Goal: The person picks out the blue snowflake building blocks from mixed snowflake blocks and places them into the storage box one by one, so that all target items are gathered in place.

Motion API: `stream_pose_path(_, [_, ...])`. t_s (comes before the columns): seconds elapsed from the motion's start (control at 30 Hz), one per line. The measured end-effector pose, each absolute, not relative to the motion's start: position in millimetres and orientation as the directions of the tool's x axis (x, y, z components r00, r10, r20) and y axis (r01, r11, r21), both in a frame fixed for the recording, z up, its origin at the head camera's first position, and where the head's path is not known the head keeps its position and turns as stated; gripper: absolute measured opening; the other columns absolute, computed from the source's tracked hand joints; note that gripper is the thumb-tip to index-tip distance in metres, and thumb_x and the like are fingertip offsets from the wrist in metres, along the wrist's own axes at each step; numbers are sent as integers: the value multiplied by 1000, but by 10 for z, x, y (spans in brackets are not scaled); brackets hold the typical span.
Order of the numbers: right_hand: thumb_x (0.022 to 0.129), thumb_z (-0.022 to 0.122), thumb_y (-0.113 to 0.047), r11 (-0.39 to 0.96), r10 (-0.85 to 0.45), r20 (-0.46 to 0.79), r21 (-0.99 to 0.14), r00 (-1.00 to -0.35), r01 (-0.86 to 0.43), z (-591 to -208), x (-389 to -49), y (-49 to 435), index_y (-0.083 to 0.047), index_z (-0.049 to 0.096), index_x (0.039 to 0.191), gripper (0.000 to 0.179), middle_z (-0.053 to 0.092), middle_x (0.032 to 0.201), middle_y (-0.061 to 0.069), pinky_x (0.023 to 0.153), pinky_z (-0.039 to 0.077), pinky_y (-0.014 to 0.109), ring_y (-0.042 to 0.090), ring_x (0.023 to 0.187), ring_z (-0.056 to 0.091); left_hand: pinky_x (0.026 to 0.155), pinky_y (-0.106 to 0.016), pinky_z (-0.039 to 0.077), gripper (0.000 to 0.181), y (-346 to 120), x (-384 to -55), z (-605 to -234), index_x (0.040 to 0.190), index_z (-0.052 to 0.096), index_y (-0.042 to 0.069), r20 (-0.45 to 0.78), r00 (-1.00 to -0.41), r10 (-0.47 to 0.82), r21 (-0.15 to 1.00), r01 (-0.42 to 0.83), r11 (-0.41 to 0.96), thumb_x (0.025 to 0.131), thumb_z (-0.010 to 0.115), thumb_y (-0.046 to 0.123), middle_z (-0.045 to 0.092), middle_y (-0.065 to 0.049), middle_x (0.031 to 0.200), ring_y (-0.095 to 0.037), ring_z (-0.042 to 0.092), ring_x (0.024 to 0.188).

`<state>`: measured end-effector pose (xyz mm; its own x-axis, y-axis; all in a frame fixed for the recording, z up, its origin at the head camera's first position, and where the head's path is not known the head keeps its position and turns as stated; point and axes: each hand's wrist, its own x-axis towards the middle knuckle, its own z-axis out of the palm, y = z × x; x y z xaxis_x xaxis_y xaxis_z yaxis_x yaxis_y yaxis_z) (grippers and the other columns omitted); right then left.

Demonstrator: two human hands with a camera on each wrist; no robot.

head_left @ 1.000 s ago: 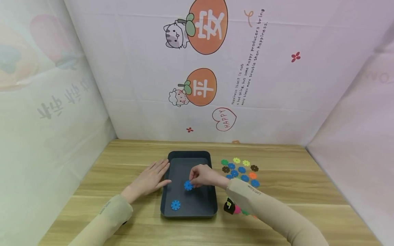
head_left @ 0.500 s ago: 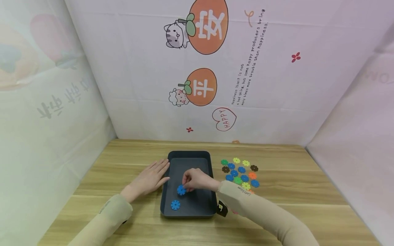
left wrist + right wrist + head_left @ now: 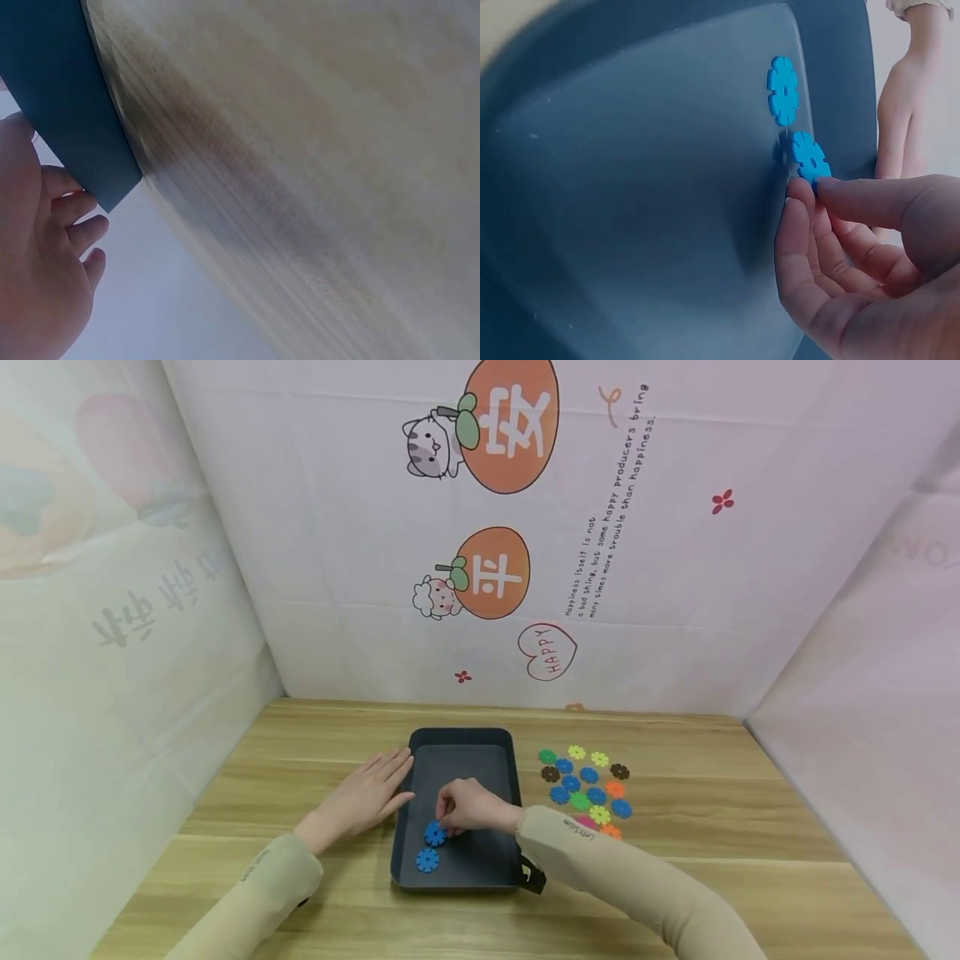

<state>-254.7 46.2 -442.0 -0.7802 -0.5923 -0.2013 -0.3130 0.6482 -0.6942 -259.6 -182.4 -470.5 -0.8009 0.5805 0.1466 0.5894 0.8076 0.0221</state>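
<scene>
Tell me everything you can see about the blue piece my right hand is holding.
The blue piece is a flat, round snowflake-shaped disc with notched edges and a centre hole, plastic by its look. The right hand pinches it at the fingertips, low over the dark tray, just beyond a second blue disc lying flat there.

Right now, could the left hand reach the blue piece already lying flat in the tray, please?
Probably yes: the left hand rests at the tray rim; nothing covers the lying blue piece, and the right hand sits just beyond it.
</scene>
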Motion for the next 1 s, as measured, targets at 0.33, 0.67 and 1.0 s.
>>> stream_pose_path(0.33, [89, 70, -1, 678, -596, -204, -645, -776, -352, -4409, -2534, 415, -5, 68, 81, 10, 70, 73, 8, 55, 54, 19, 19, 65, 69, 121, -52, 32, 64, -1838, -2602, -4740, 151, 39, 1, 154, -803, 576, 11, 584, 812, 104, 45, 44, 37, -17, 159, -34, 37, 147])
stream_pose_path(0.67, [89, 69, 0, 678, -609, -205, -636, -767, -368, -4416, -2570, 381, -4, 71, 84, 7, 71, 73, 6, 54, 53, 18, 18, 64, 69, 121, -52, 31, 63, -1829, -2606, -4743, 151, 39, 0, 154, -803, 576, 22, 586, 810, 104, 47, 42, 35, -17, 160, -34, 36, 148])
stream_pose_path(1.0, [90, 68, -1, 695, -605, -215, -613, -767, -376, -4402, -2560, 353, -5, 72, 84, 8, 71, 74, 5, 55, 52, 18, 16, 63, 68, 122, -52, 30, 64, -1828, -2602, -4731, 152, 38, 0, 132, -808, 574, 21, 581, 813, 104, 46, 42, 34, -17, 160, -34, 35, 148])
